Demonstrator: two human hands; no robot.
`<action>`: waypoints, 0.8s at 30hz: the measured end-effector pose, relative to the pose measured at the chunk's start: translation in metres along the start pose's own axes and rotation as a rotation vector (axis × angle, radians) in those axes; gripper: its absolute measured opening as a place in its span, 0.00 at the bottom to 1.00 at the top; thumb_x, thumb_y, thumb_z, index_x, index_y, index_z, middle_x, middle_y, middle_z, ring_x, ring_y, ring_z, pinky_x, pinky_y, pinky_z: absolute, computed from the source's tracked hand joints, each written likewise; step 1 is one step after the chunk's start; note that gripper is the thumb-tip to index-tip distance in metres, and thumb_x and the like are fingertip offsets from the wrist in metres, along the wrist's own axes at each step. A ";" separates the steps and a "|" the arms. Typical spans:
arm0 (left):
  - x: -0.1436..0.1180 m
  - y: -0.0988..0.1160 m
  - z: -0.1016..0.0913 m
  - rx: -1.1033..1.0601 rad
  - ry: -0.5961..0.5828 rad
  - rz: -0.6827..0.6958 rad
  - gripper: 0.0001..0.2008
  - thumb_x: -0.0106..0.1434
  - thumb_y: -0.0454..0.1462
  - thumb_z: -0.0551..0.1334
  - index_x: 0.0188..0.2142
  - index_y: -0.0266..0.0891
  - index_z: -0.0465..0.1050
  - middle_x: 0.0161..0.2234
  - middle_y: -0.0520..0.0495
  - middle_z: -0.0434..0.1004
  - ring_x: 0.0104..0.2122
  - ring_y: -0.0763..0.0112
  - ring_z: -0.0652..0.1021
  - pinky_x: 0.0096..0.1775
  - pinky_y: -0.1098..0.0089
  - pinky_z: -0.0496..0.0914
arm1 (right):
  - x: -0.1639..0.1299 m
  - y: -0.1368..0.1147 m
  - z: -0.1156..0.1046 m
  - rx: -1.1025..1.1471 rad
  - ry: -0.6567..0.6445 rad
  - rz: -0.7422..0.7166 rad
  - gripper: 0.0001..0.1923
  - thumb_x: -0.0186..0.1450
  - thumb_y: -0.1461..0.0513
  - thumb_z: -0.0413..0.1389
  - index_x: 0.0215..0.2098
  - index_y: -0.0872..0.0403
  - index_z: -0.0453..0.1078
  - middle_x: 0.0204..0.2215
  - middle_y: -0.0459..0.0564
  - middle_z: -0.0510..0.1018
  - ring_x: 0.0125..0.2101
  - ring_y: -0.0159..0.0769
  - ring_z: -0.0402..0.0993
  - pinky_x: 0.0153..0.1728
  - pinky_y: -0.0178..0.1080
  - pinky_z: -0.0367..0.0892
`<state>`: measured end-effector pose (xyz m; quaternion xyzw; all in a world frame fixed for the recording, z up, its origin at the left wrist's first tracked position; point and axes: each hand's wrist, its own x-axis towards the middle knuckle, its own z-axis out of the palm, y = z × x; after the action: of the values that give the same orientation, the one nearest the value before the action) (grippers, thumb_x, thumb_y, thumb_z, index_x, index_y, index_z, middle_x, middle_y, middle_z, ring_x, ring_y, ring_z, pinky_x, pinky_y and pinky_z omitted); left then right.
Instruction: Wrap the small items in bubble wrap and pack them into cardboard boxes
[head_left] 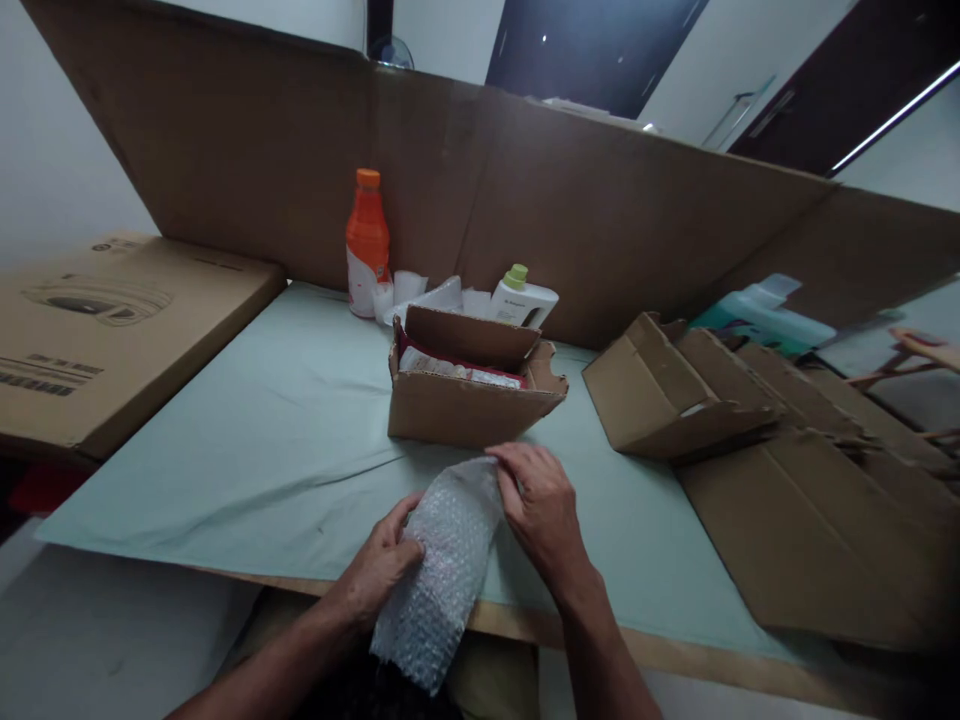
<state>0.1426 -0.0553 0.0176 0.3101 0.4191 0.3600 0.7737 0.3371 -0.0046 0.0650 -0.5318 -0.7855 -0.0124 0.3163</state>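
A piece of bubble wrap (442, 570), long and narrow like a sleeve, hangs tilted over the table's front edge between my hands. My left hand (382, 560) grips its left side, thumb on top. At its upper right corner, the fingers of my right hand (536, 495) pinch the edge. A faint pinkish tint shows through the wrap, but I cannot tell what, if anything, is inside. Just beyond my hands stands an open cardboard box (469, 405), its flaps up, with clear-wrapped and red things packed in it.
Behind the box are an orange bottle (367, 235), a white bottle with a green cap (523, 298) and white cups (409, 287). Several open cardboard boxes (675, 390) and a teal liquid bottle (765, 315) sit at right. A large flat carton (127, 330) lies left. A cardboard wall (450, 150) closes the back.
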 end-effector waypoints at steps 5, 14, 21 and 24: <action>-0.007 -0.008 -0.017 0.099 0.008 0.010 0.41 0.52 0.42 0.62 0.65 0.37 0.59 0.50 0.39 0.78 0.34 0.65 0.78 0.38 0.66 0.72 | 0.012 0.014 0.012 -0.046 0.171 -0.013 0.12 0.71 0.57 0.54 0.47 0.52 0.76 0.43 0.54 0.83 0.45 0.44 0.76 0.47 0.46 0.66; 0.017 0.065 -0.077 0.885 0.272 0.328 0.31 0.60 0.48 0.61 0.60 0.38 0.68 0.53 0.37 0.78 0.45 0.54 0.79 0.43 0.59 0.74 | -0.024 0.081 0.020 0.352 0.069 0.530 0.31 0.59 0.49 0.60 0.56 0.56 0.69 0.51 0.61 0.78 0.48 0.49 0.76 0.44 0.47 0.72; 0.117 0.081 -0.058 0.714 0.185 0.584 0.35 0.56 0.40 0.62 0.63 0.35 0.60 0.57 0.36 0.72 0.54 0.53 0.74 0.52 0.57 0.71 | 0.010 0.094 0.048 0.557 -0.078 0.680 0.29 0.52 0.47 0.63 0.45 0.57 0.70 0.33 0.53 0.82 0.29 0.43 0.77 0.28 0.41 0.71; 0.139 0.087 -0.047 0.742 0.233 0.632 0.34 0.56 0.37 0.61 0.63 0.36 0.60 0.55 0.38 0.73 0.55 0.53 0.73 0.56 0.55 0.68 | 0.025 0.108 0.052 0.559 -0.032 0.721 0.27 0.52 0.45 0.62 0.40 0.56 0.70 0.30 0.53 0.82 0.29 0.44 0.77 0.28 0.41 0.71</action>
<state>0.1300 0.1148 0.0049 0.6338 0.4880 0.4359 0.4124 0.3970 0.0811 0.0022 -0.6656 -0.5283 0.3193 0.4195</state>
